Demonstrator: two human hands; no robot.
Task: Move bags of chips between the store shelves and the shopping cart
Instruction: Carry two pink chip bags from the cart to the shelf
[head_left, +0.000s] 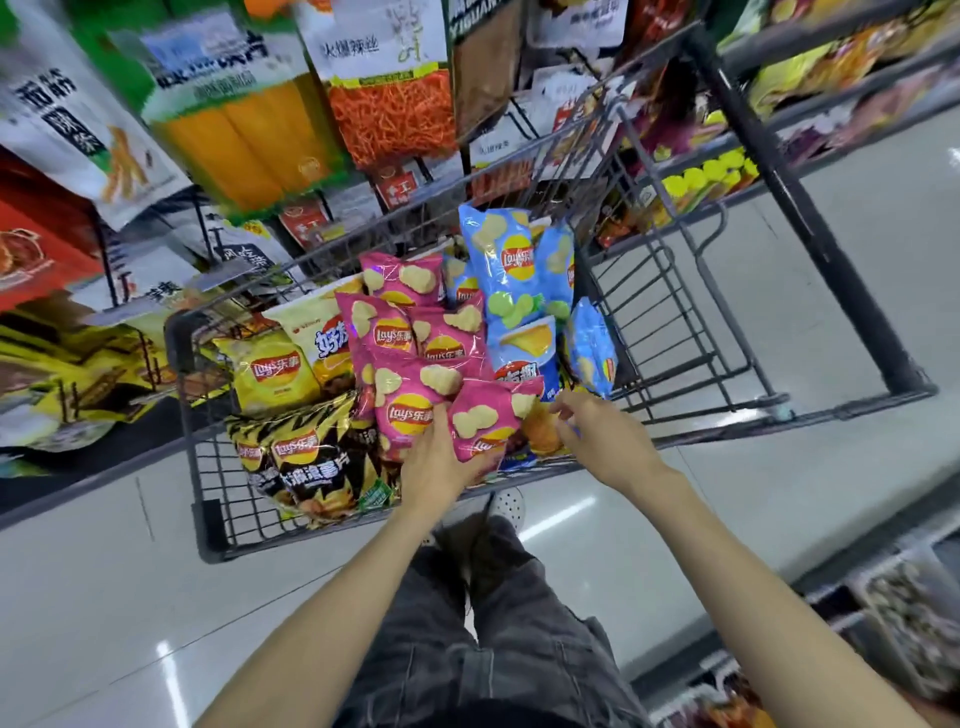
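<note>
A grey wire shopping cart (208, 519) stands in front of me, heaped with chip bags. Several pink Lay's bags (395, 338) lie in its middle. Blue bags (511, 270) stand at the right, a yellow bag (272, 371) at the left and black-and-yellow bags (306, 467) at the near left. My left hand (441, 462) holds a small pink Lay's bag (483, 423) from below, at the cart's near edge. My right hand (597, 431) hovers just right of that bag with loosely spread fingers, holding nothing.
Snack packs hang on a rack (384, 104) behind the cart at the upper left. Store shelves (779, 93) with more snacks run along the upper right, and another shelf (893, 613) sits at the lower right. Glossy floor (104, 597) surrounds the cart.
</note>
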